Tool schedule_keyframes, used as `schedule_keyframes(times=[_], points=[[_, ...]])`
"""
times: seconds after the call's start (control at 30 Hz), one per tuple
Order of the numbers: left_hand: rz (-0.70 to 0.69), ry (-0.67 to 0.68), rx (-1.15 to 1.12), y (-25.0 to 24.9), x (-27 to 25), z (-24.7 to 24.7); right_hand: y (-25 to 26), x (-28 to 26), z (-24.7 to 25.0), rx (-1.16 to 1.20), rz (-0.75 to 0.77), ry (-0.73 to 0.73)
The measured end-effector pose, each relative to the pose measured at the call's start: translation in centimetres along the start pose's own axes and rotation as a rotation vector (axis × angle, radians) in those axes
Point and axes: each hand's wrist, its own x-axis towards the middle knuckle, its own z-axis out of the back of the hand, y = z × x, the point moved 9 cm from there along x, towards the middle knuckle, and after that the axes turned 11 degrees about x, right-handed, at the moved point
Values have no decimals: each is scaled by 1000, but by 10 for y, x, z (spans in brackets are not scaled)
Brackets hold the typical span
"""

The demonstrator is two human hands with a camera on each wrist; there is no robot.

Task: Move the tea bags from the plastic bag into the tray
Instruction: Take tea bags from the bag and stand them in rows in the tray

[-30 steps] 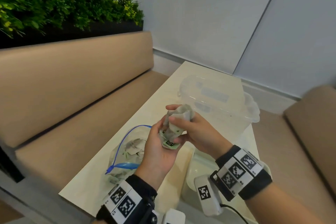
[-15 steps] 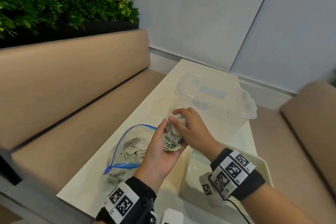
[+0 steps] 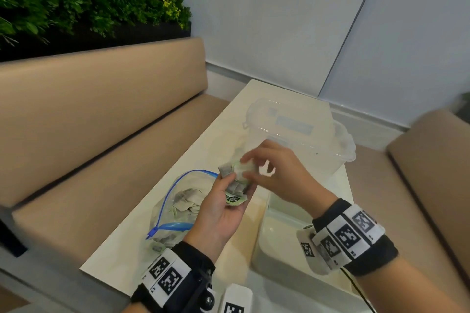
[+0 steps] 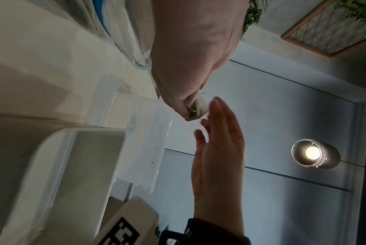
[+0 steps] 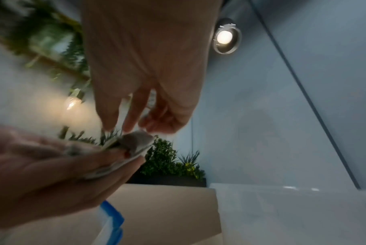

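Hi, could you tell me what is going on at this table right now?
A person is moving tea bags out of a zip-top plastic bag lying open on the table. Their left hand cups a small bunch of tea bags above the table, and the right hand pinches one at the top of the bunch. The white tray sits just below the right wrist; no tea bags show in it. More remain in the bag.

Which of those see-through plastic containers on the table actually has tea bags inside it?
The zip bag with the blue seal, left of the left hand, holds tea bags. The clear tub at the far end looks empty.
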Motion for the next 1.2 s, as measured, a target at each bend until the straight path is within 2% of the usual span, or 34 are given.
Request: schedule_keyframes(times=[0.07, 0.17, 0.47, 0.6, 0.73, 0.87, 1.0, 1.2], points=[[4, -2, -27, 1, -1, 2, -1, -4, -15, -17, -15, 80], [-13, -25, -26, 0, -1, 6, 1, -5, -16, 21, -24, 47], [-60, -49, 76, -1, -2, 10, 8, -5, -38, -306, -9, 228], [-52, -71, 58, -2, -3, 11, 8, -4, -42, -333, -16, 261], [-41, -83, 28, -2, -2, 13, 10, -5, -36, -221, -23, 219], [-41, -72, 9, -1, -1, 12, 11, -4, -36, -200, -3, 252], [-39, -73, 20, -2, 0, 12, 6, -1, -20, -148, 42, 122], [-20, -115, -27, -1, 1, 23, 2, 3, 14, -23, -16, 16]])
